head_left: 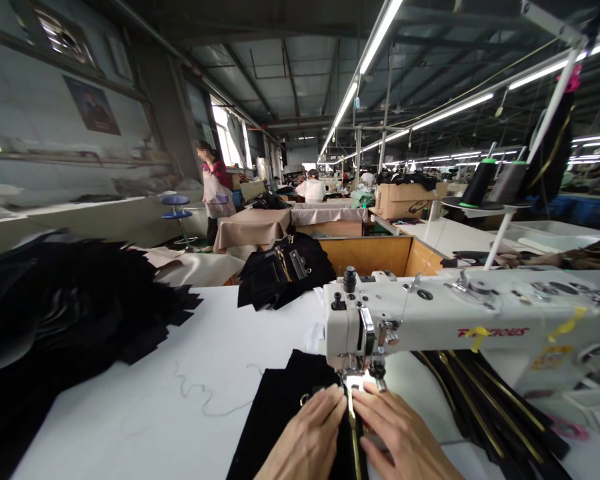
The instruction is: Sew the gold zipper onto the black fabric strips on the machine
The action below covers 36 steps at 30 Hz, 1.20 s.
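Observation:
A black fabric piece (275,400) lies under the needle end of a white sewing machine (380,320), with a gold-toothed zipper (353,433) running along its right side toward me. My left hand (313,427) lies stretched out on the fabric just left of the zipper, fingertips close to the presser foot. On the zipper's right side rests my right hand (395,427), its fingers extended toward the foot and its thumb apart. The machine's lamp lights the spot between my fingertips. A small gold ring (305,399) shows on the fabric beside my left hand.
Several black strips with gold zippers (485,400) lie under the machine arm. A large stack of black pieces (75,300) covers the table's left, and a black pile (287,267) sits behind. Thread cones (480,180) stand at right. A person (215,187) stands farther back.

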Motion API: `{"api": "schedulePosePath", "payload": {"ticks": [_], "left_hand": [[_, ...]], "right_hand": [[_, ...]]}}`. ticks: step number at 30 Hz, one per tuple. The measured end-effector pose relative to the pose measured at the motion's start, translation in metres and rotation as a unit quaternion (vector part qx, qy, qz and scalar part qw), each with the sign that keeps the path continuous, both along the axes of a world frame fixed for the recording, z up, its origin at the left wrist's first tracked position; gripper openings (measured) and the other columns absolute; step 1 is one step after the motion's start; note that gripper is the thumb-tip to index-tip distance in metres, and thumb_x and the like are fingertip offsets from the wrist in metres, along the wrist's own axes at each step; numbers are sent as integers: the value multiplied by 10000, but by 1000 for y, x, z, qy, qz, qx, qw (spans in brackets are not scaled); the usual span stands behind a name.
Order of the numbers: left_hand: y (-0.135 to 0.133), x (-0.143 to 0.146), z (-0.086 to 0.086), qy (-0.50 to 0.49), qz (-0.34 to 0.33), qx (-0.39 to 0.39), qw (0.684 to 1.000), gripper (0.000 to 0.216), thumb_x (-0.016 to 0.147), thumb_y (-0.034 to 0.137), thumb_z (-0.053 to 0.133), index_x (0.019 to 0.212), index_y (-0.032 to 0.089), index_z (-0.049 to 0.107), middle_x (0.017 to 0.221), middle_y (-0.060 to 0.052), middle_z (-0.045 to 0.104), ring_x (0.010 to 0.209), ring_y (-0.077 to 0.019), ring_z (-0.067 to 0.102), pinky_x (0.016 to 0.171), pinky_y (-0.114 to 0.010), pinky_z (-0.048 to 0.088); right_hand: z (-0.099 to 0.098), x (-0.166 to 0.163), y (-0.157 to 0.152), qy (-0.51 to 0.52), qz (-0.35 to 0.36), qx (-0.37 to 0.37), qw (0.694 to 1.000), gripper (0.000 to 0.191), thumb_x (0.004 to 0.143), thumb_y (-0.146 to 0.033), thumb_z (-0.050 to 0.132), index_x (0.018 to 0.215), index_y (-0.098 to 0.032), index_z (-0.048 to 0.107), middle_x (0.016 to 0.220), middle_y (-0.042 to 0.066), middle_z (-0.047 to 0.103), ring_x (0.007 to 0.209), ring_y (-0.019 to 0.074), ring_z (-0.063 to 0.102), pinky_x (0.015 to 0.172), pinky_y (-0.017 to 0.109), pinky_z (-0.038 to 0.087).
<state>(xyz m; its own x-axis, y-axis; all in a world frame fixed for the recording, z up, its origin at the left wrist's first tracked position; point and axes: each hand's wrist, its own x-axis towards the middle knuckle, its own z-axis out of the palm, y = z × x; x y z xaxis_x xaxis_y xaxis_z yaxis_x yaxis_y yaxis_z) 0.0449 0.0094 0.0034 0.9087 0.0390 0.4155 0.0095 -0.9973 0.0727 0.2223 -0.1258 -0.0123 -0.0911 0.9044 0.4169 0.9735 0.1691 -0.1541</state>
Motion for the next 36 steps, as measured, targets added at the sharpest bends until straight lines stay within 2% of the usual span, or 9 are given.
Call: {"api": "schedulePosePath", "payload": {"ticks": [7,12,15,19,24,30,36], "left_hand": [[-3,0,16,24,-15,-9,1000,523,955,57,388,1467,154,347,1355,-112,574,1258,-196,553,1114,-331,441],[-5,0,24,64,-9,31,997,378,956,54,397,1307,113,523,1319,-98,597,1255,-209,544,1130,-338,418],[-6,0,27,94,-8,46,995,353,935,39,418,1260,75,551,1315,-112,596,1248,-229,547,1136,-354,408],[-6,-1,27,90,-12,45,995,373,919,31,409,1258,99,550,1304,-105,601,1233,-227,559,1120,-352,428],[-4,-2,22,55,-13,23,998,434,924,30,381,1338,121,478,1324,-100,590,1267,-211,534,1129,-351,421],[-6,-1,20,57,-7,33,998,324,943,58,403,1220,100,564,1275,-108,612,1223,-233,560,1116,-364,436],[-6,-1,18,39,11,-20,999,434,913,11,393,1303,167,502,1228,-79,627,1207,-199,576,1096,-340,457]], "right_hand": [[3,-1,1,-16,-5,-20,1000,456,842,-113,543,1293,-125,606,1331,88,620,1182,299,614,995,442,548],[2,-1,2,-25,1,-5,1000,443,850,-119,532,1287,-116,601,1326,101,621,1173,304,618,980,457,556],[0,-1,1,-25,5,7,1000,452,827,-105,541,1273,-122,608,1308,101,633,1161,299,624,979,435,557],[-3,0,1,-22,3,16,1000,480,804,-102,557,1280,-135,606,1310,89,633,1164,288,623,986,404,552],[-4,1,3,-18,4,16,1000,481,817,-109,549,1295,-140,594,1331,79,620,1182,284,610,989,400,549],[-3,1,3,-4,11,21,1000,471,825,-102,542,1292,-140,593,1324,90,624,1177,273,615,992,387,547],[-2,3,2,17,11,-32,999,485,850,-106,526,1333,-127,570,1362,113,593,1242,296,567,1046,458,507]]}}
